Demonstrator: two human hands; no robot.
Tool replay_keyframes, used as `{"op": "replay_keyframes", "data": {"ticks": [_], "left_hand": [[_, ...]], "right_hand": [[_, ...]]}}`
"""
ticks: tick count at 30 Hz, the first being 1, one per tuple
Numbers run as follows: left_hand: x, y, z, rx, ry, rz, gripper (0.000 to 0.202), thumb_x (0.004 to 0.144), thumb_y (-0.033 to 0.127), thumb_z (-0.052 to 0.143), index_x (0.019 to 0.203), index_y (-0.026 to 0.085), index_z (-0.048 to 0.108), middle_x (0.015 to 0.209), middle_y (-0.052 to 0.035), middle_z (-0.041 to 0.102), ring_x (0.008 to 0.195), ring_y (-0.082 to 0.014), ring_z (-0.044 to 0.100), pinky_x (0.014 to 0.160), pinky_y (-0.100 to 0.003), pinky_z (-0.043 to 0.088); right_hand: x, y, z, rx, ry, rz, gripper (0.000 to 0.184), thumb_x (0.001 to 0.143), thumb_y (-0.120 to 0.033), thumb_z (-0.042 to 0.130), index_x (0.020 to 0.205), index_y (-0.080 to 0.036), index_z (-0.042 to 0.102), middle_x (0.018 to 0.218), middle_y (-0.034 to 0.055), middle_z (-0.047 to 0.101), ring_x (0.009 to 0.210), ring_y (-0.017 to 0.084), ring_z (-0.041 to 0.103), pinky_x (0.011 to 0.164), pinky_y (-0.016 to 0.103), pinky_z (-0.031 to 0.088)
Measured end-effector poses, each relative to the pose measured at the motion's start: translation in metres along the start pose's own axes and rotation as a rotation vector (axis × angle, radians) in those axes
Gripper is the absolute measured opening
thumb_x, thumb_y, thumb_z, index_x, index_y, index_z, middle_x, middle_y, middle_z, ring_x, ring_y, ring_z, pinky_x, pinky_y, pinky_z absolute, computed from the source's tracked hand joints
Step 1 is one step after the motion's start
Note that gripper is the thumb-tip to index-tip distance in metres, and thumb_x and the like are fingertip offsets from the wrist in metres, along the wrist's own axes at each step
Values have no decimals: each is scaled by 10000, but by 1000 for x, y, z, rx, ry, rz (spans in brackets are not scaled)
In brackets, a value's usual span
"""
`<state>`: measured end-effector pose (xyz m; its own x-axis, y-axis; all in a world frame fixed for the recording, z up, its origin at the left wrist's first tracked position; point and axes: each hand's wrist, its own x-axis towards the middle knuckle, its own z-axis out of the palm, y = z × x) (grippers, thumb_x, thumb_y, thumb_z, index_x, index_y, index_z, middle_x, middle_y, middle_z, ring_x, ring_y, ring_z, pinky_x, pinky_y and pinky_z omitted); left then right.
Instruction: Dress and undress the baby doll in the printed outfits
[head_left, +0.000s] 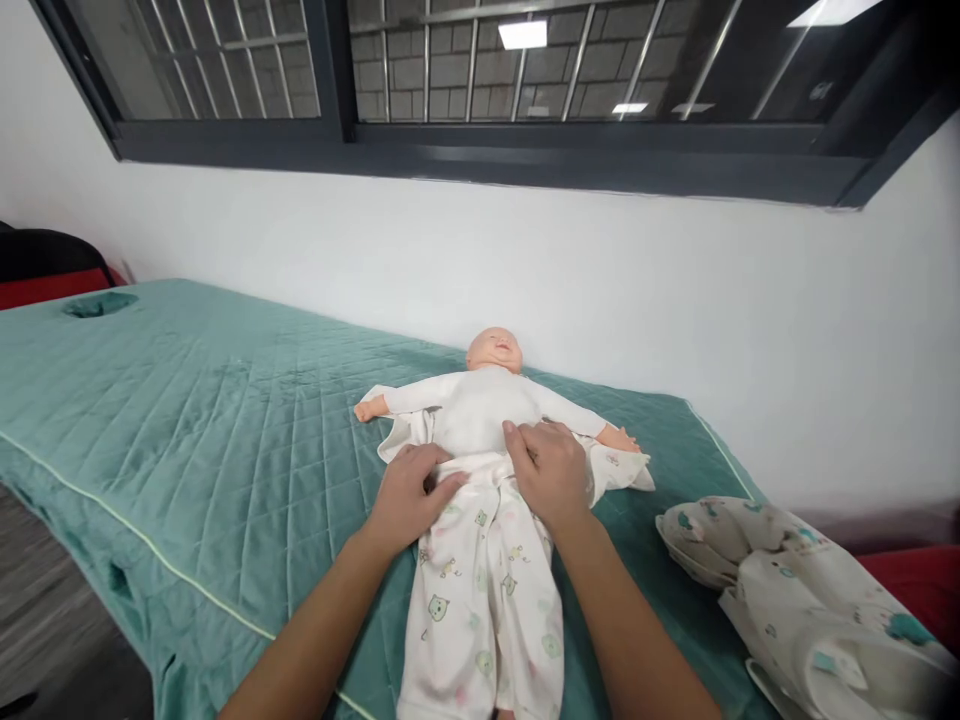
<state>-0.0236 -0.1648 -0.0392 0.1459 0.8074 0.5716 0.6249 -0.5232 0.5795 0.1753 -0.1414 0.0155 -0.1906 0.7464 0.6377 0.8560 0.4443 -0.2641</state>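
A baby doll [484,395] lies on its back on a green quilted massage bed [195,420], head toward the wall, arms spread. It wears a white top and white patterned trousers [487,590]. My left hand [409,495] rests on the doll's left hip side, fingers curled and pinching the trouser waistband. My right hand [547,470] lies on the doll's belly and waist, fingers bent and pressed onto the cloth at the waistband. A white cloth [622,465] lies spread under the doll.
A bundle of white patterned cloth [795,590] lies on the bed at the right. The bed's face hole [100,303] is at the far left. A white wall and a dark-framed window [480,90] stand behind. Red and black furniture [45,270] sits at the left edge.
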Motion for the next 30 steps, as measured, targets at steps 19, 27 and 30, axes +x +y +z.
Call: {"op": "replay_keyframes", "data": {"ticks": [19, 27, 30], "left_hand": [[-18, 10, -8, 106, -68, -44, 320, 930, 496, 522, 880, 193, 613, 815, -28, 683, 790, -209, 586, 812, -373, 385], [-74, 26, -21, -57, -73, -247, 260, 890, 439, 569, 1001, 207, 609, 998, -50, 697, 907, -226, 587, 861, -381, 403], [-68, 28, -23, -115, -121, -324, 377, 853, 440, 615, 1162, 229, 569, 1157, -52, 670, 1019, -246, 568, 895, -380, 414]], "right_hand": [[-92, -18, -29, 140, -174, 309, 349, 969, -494, 384, 826, -233, 567, 744, 30, 650, 735, 219, 566, 725, 317, 370], [-87, -13, -22, 149, -164, 302, 382, 986, -465, 343, 720, -225, 476, 670, 15, 580, 686, 186, 536, 702, 293, 347], [-92, -18, -29, 140, -157, 326, 378, 975, -483, 350, 749, -226, 510, 705, 31, 597, 717, 201, 540, 686, 294, 340]]}}
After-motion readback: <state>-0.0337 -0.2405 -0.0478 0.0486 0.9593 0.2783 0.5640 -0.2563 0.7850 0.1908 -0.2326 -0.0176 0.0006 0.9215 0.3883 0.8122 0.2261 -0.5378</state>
